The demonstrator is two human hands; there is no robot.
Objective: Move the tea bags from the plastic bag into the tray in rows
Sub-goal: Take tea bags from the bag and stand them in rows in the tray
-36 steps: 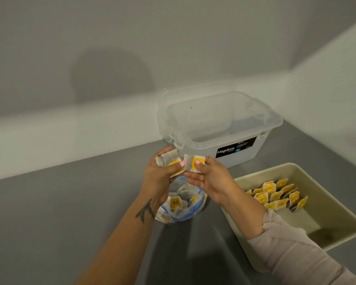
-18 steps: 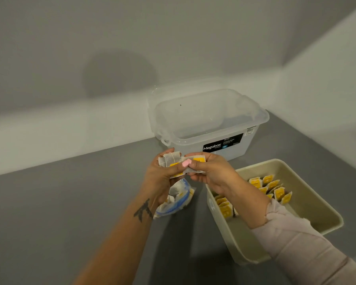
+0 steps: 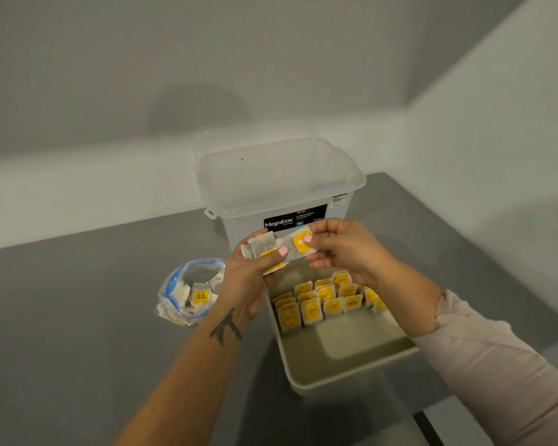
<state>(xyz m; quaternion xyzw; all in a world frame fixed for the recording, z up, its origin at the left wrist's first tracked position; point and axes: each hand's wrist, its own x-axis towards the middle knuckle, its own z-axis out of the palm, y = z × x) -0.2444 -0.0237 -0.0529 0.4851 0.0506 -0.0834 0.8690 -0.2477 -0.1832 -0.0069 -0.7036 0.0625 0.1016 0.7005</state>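
Plainly, in the head view, the job was partway through. The beige tray (image 3: 351, 378) already held a few rows of yellow-tagged tea bags (image 3: 326, 300) standing at its far end, while its near half was bare floor, so there was room for more rows. The plastic bag (image 3: 187, 292), with its blue zip rim open, lay on the grey table (image 3: 62, 317) left of the tray and still had tea bags inside, so more trips looked needed.

Both hands were raised above the tray's far end. The left hand (image 3: 255, 268) gripped a small stack of tea bags (image 3: 263, 247), thumb curled over the top. The right hand (image 3: 339, 249) pinched a single tea bag (image 3: 302, 244) by its yellow tag, drawing it off the stack.

A clear Megabox storage box (image 3: 281, 185) stood just behind the hands, close to the tray's far edge, limiting reach there; the near side lay open.
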